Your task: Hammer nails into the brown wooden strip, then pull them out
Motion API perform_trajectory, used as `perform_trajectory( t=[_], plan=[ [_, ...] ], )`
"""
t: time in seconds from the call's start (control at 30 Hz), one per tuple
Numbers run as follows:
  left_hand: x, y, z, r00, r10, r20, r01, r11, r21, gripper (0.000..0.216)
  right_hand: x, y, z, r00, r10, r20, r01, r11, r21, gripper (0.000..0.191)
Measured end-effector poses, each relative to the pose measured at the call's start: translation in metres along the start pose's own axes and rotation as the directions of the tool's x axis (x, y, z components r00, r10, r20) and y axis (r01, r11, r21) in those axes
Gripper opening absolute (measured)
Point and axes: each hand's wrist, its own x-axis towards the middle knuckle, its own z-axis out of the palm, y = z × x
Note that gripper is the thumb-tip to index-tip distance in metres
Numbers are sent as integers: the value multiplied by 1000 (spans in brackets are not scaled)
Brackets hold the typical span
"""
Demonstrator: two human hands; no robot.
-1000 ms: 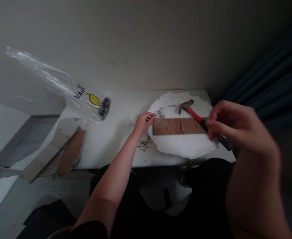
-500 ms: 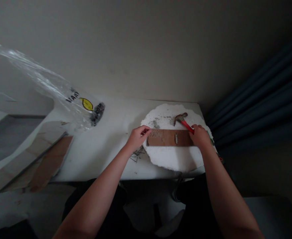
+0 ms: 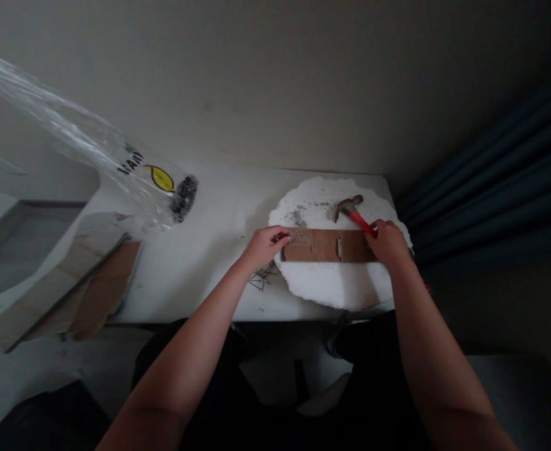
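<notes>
My right hand [image 3: 388, 241] is closed around the red handle of a claw hammer [image 3: 357, 214], whose rusty head lies over a white round slab [image 3: 317, 288] with a ragged edge. On the slab rests a brown cardboard strip [image 3: 325, 245], with many small holes near its left end and a torn slot near the middle. My left hand [image 3: 264, 245] is pinched at the strip's upper left corner. Whatever sits between its fingertips is too small and dark to make out. Several loose nails [image 3: 262, 277] lie beside the slab, just below my left hand.
A clear plastic bag [image 3: 148, 181] with a yellow print and a dark clump of small pieces at its end lies on the white table [image 3: 209, 250]. Bent cardboard pieces [image 3: 101, 285] overhang the table's left side. A dark curtain [image 3: 501, 156] hangs at the right.
The whole view has shifted, so the table sits a little higher in it. My left fingertips reach slightly further over the strip's corner. My right hand keeps its hold on the hammer.
</notes>
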Motion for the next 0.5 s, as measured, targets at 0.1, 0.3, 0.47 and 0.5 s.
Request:
perform_trajectory(
  t=[0.1, 0.3, 0.47, 0.5],
  plan=[
    [0, -1, 0, 1000, 5, 2, -5, 1000, 12, 18, 1, 2, 3, 1000, -8, -14, 8, 1000, 9, 32],
    [0, -3, 0, 999, 34, 8, -35, 998, 48, 14, 1, 3, 4, 999, -19, -34, 19, 1000, 14, 31],
    [0, -3, 0, 999, 51, 6, -51, 997, 50, 13, 2, 4, 6, 999, -14, -49, 15, 1000, 12, 31],
    [0, -2, 0, 999, 51, 6, -52, 997, 49, 13, 2, 5, 7, 999, -13, -52, 14, 1000, 12, 31]
  ],
)
